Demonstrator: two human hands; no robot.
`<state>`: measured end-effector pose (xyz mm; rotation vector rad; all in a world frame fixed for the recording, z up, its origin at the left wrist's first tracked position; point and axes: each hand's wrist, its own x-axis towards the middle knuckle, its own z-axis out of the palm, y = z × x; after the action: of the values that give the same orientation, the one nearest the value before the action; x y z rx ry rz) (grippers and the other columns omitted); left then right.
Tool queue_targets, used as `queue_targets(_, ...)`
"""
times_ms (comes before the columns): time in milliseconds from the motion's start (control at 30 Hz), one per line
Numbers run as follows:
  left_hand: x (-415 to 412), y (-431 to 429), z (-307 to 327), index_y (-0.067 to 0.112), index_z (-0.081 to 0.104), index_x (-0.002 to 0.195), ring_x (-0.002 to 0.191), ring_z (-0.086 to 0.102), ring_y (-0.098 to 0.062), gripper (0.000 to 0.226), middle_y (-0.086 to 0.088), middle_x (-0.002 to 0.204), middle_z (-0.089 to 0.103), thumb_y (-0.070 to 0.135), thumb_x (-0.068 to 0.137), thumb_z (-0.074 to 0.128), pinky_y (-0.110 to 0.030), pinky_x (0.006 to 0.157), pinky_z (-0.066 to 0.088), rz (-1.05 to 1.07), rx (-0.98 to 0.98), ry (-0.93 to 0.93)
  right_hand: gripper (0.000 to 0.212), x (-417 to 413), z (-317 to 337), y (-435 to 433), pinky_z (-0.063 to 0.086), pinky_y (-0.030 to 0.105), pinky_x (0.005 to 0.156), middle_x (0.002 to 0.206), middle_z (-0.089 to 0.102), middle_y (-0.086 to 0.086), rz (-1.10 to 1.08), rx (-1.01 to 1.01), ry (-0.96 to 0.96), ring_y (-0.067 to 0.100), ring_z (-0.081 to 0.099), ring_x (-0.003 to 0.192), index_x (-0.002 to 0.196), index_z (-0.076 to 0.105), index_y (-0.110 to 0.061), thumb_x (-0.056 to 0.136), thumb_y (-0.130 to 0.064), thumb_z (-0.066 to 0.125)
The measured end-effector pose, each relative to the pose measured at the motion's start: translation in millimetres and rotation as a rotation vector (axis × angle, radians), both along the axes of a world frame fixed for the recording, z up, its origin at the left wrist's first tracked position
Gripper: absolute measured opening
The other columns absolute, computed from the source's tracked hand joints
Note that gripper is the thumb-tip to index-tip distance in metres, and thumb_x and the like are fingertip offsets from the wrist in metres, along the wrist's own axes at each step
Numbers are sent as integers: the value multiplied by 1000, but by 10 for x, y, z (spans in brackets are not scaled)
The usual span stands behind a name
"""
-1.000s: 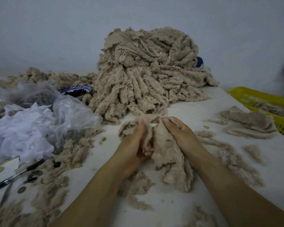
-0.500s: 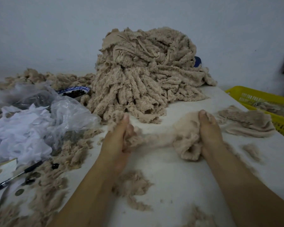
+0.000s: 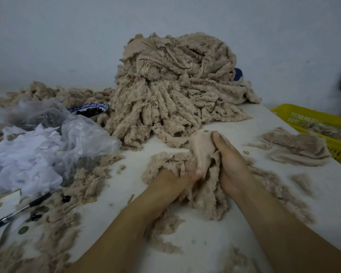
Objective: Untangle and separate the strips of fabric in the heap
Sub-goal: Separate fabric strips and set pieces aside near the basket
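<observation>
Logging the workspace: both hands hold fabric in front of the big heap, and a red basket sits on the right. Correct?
One slip: the head view shows the basket is yellow, not red. The left hand and right hand do hold fabric before the heap.

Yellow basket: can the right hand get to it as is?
Probably yes: the yellow basket lies on the same side as the right hand, only a low fabric pile between them. That hand grips a fabric bunch, though.

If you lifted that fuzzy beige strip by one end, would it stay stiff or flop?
Probably floppy: the strip folds and sags between the left hand and right hand. Likely light: thin cloth, crumpling easily in the grip. Its frayed fuzzy edges would probably snag on the heap, not slide.
</observation>
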<state>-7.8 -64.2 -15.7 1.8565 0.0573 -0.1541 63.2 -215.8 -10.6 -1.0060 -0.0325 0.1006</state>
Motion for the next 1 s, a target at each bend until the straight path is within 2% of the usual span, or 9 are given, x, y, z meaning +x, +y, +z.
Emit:
queue_targets(100, 31, 17, 11, 13, 76, 75, 64, 72, -12, 30, 2, 68, 74, 42, 85, 73, -24, 67, 58, 63, -189, -120, 24, 8, -25, -21, 60, 30, 68, 99, 76, 9, 21, -33, -5, 20, 73, 90, 101, 70, -16, 97, -35, 56)
queue_targets(233, 97, 90, 26, 24, 66, 45, 36, 49, 2, 47, 13, 41, 54, 34, 91, 68, -11, 39, 37, 249, -358, -156, 48, -28, -75, -40, 56, 26, 74, 112, 73, -4, 113, -277, -82, 14, 69, 105, 109, 72, -29, 87, -67, 54)
queue_targets(433, 106, 68, -27, 21, 76, 90, 83, 73, -20, 15, 1, 87, 77, 28, 95, 65, -32, 75, 58, 266, -295, -199, 42, -110, -219, 161, 56, 30, 72, 91, 74, -1, 26, -784, -250, 18, 70, 85, 92, 70, -23, 95, -59, 48)
queue_targets(533, 105, 141, 36, 23, 66, 60, 48, 57, -11, 34, 5, 55, 60, 38, 91, 65, -23, 52, 49, 306, -429, -239, 34, 62, -173, -29, 56, 29, 72, 96, 74, 3, -257, -539, -34, 14, 71, 84, 105, 69, -26, 102, -45, 41)
queue_targets(667, 105, 298, 112, 20, 62, 66, 40, 41, -9, 34, 4, 54, 46, 46, 86, 61, -20, 38, 35, 388, -728, -194, 32, 218, -152, -278, 57, 41, 83, 106, 71, 8, -385, -260, 121, 23, 69, 95, 108, 66, -24, 101, -47, 46)
queue_targets(800, 67, 176, 46, 24, 75, 103, 88, 68, -12, 37, -3, 96, 75, 55, 89, 62, -25, 71, 52, 245, -381, -129, 34, 94, -124, -54, 55, 40, 78, 98, 74, 10, -174, -242, 13, 25, 72, 90, 105, 66, -13, 96, -44, 56)
queue_targets(833, 39, 138, 16, 25, 75, 109, 99, 68, -12, 49, -6, 119, 51, 65, 82, 65, -29, 83, 52, 158, -268, -96, 38, 36, -110, 9, 55, 42, 83, 100, 75, 12, -105, -237, -23, 27, 72, 94, 109, 65, -7, 95, -42, 58)
queue_targets(867, 24, 113, -13, 25, 75, 110, 99, 69, -12, 58, -3, 101, 75, 71, 76, 69, -32, 88, 52, 77, -184, -70, 41, -25, -83, 66, 55, 44, 86, 102, 74, 14, -53, -225, -46, 29, 71, 98, 110, 63, -4, 93, -41, 62)
queue_targets(1000, 49, 78, -41, 26, 75, 100, 87, 73, -14, 24, 2, 94, 77, 43, 84, 77, -39, 82, 58, -28, -67, -98, 41, -144, 7, 133, 61, 40, 74, 101, 74, 16, -24, -192, -95, 30, 72, 94, 112, 62, -2, 87, -33, 68)
